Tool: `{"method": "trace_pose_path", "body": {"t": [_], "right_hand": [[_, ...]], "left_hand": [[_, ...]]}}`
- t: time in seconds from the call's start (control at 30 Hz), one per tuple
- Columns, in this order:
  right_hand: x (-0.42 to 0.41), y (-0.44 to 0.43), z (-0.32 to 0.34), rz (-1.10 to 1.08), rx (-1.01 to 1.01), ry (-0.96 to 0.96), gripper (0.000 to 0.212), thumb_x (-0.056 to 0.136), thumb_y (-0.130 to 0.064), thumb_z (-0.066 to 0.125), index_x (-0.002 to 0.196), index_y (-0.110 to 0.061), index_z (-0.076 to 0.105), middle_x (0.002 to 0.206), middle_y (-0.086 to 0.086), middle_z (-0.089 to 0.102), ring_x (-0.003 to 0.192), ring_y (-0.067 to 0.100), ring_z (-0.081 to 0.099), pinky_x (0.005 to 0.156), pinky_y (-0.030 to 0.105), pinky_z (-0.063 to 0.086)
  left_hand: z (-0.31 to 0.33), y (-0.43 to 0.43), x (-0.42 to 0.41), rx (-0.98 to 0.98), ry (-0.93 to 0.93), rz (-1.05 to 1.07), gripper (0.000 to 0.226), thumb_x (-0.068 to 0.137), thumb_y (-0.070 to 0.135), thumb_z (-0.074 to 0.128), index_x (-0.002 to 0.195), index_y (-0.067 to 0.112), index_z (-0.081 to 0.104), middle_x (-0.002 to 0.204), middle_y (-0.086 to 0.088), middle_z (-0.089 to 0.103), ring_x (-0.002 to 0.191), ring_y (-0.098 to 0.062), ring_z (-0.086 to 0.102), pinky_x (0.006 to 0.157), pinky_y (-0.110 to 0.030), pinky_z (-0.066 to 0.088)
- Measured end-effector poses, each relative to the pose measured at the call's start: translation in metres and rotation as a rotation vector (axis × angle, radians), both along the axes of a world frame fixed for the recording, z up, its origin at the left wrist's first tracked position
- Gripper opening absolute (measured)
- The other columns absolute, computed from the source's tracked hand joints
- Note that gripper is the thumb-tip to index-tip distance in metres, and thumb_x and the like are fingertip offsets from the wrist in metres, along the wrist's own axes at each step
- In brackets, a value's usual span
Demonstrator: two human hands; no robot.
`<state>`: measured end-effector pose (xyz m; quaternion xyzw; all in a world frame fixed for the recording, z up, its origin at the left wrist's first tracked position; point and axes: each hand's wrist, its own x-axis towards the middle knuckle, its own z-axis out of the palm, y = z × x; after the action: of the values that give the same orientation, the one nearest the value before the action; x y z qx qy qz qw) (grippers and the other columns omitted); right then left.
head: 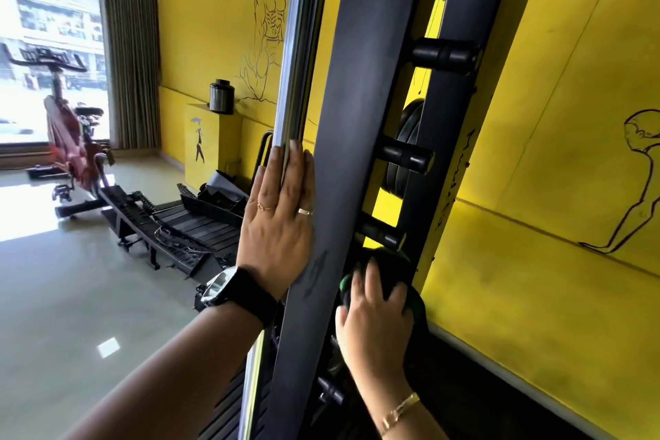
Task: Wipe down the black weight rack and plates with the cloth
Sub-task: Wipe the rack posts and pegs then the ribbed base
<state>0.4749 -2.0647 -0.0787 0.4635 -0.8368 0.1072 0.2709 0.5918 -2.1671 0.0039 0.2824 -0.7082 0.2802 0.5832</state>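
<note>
Weight rack [357,118]: its broad black upright runs through the centre of view. The left hand [276,221] lies flat with straight fingers against the upright's left edge, bracing. The right hand [375,300], blurred, grasps the wadded dark cloth [393,268] just right of the upright, low down. Recommended: keep firm pressure and wipe fully round each peg. Count: three pegs [407,155] right of the upright above the cloth, one plate stack [403,132] behind them, one cloth.
</note>
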Motion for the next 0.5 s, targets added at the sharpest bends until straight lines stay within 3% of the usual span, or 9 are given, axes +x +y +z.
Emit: {"method": "trace_pose_path", "body": {"t": [0.13, 0.27, 0.4, 0.5], "right_hand": [[-0.012, -0.012, 0.035, -0.01, 0.096, -0.171, 0.041, 0.089, -0.04, 0.053, 0.117, -0.013, 0.063, 0.14, 0.001, 0.043, 0.112, 0.032, 0.047, 0.078, 0.038, 0.051], [-0.01, -0.009, 0.013, -0.022, 0.006, -0.009, 0.044, 0.071, -0.036, 0.072, 0.103, -0.006, 0.072, 0.128, 0.011, 0.059, 0.095, 0.04, 0.055, 0.06, 0.041, 0.053], [-0.011, 0.003, -0.036, 0.042, -0.072, 0.185, 0.071, 0.072, -0.035, 0.075, 0.134, -0.008, 0.053, 0.137, 0.009, 0.049, 0.108, 0.047, 0.046, 0.068, 0.05, 0.052], [-0.011, 0.009, -0.044, 0.08, -0.067, 0.215, 0.075, 0.072, -0.034, 0.072, 0.138, -0.009, 0.047, 0.135, 0.008, 0.047, 0.104, 0.047, 0.044, 0.067, 0.05, 0.053]], "left_hand": [[-0.004, -0.001, -0.001, 0.003, 0.0, 0.02, 0.077, 0.091, 0.008, 0.056, 0.153, 0.001, 0.01, 0.16, -0.011, -0.019, 0.149, -0.029, -0.011, 0.122, -0.043, 0.007], [-0.005, -0.002, 0.0, -0.008, 0.006, 0.025, 0.074, 0.088, 0.005, 0.056, 0.151, -0.003, 0.016, 0.159, -0.015, -0.004, 0.149, -0.028, -0.01, 0.122, -0.042, 0.009], [-0.008, -0.001, 0.0, -0.004, 0.002, 0.031, 0.077, 0.087, 0.004, 0.057, 0.152, -0.002, 0.016, 0.16, -0.014, -0.007, 0.149, -0.027, -0.011, 0.122, -0.042, 0.01], [-0.01, -0.002, 0.0, -0.008, -0.003, 0.022, 0.072, 0.087, 0.006, 0.059, 0.149, -0.003, 0.023, 0.16, -0.014, -0.002, 0.149, -0.028, -0.008, 0.121, -0.044, 0.015]]}}
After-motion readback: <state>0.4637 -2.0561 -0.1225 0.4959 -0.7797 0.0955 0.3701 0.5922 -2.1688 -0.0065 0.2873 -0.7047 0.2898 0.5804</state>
